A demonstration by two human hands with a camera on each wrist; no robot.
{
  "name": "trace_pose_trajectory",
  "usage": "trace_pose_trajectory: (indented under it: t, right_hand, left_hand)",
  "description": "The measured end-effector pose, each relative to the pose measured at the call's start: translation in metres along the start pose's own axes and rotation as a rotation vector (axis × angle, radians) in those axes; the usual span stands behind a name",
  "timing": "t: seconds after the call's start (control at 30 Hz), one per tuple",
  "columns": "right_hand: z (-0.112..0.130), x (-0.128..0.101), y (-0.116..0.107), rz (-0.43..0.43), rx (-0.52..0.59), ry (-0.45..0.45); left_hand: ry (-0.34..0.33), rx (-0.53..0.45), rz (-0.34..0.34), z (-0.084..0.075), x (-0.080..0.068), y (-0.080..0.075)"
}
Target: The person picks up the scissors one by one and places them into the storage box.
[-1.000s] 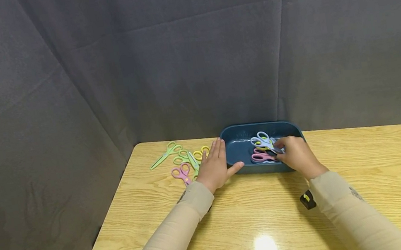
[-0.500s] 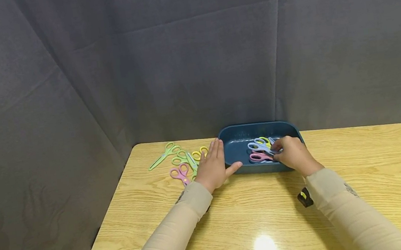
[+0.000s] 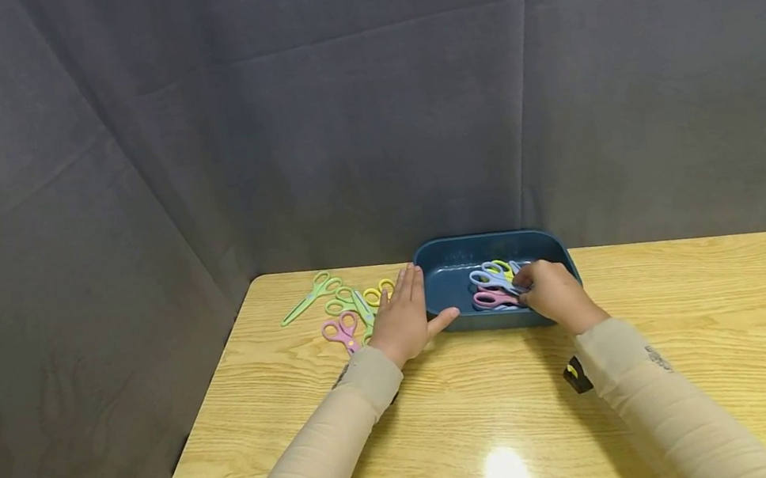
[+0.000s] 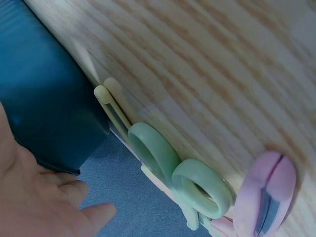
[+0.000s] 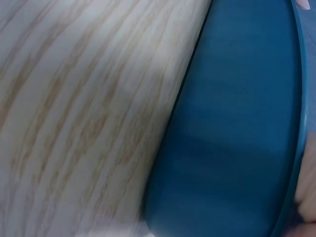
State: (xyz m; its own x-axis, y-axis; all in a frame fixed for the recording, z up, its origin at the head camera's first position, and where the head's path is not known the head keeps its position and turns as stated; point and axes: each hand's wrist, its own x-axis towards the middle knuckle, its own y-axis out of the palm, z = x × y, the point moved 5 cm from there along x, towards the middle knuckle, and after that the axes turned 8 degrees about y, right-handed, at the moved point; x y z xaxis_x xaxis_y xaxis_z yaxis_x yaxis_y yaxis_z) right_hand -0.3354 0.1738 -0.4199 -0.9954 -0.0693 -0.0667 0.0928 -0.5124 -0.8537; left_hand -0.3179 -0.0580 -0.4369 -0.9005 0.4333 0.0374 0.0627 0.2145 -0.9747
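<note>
Head view, scissors (image 3: pixel 501 282), pale blue, round-handled

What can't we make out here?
Head: light-blue looped plastic scissors, blade tips behind the right hand.
Head: yellow plastic scissors on the table, blades behind left hand.
Left wrist: pink plastic scissors, cut off by bottom edge.
Right wrist: inside of dark-blue rounded tray, hidden by its wall.

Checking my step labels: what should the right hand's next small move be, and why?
Probably let go of the blue scissors and lift the right hand clear. Its curled fingers are at their blade end, and the pair seems to lie over the pink scissors inside the tray. More scissors lie outside, beyond the left hand at the tray's left end.
</note>
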Motion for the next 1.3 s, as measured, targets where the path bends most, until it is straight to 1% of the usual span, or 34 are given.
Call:
trace_pose_trajectory:
  t: [0.27,0.37,0.7,0.97,1.03,1.13,1.23,1.3]
  right_hand:
    - [0.001,0.001,0.001,-0.03,-0.016,0.003]
    - [0.002,0.0,0.0,-0.047,-0.019,-0.007]
    - [0.003,-0.003,-0.002,-0.152,-0.012,-0.092]
    - [0.0,-0.01,-0.001,-0.206,-0.05,-0.12]
    - [-0.001,-0.012,-0.001,-0.227,-0.052,-0.14]
    - [-0.002,-0.015,-0.003,-0.258,-0.059,-0.176]
    - [-0.005,-0.018,-0.005,-0.265,-0.074,-0.195]
    - [-0.008,-0.02,-0.006,-0.26,-0.08,-0.193]
  left_hand:
    - [-0.006,0.015,0.002,0.001,0.002,0.002]
    - [-0.001,0.016,-0.012,0.001,0.003,0.002]
    - [0.002,0.003,-0.017,0.001,0.001,-0.003]
    - [0.01,-0.008,-0.011,-0.004,-0.003,-0.004]
    - [0.005,-0.005,-0.003,-0.004,-0.003,-0.004]
    - [0.005,-0.006,-0.007,-0.004,-0.002,-0.003]
    - [0.004,-0.009,-0.007,-0.003,-0.002,-0.002]
    - [0.005,-0.012,-0.007,-0.003,-0.002,-0.002]
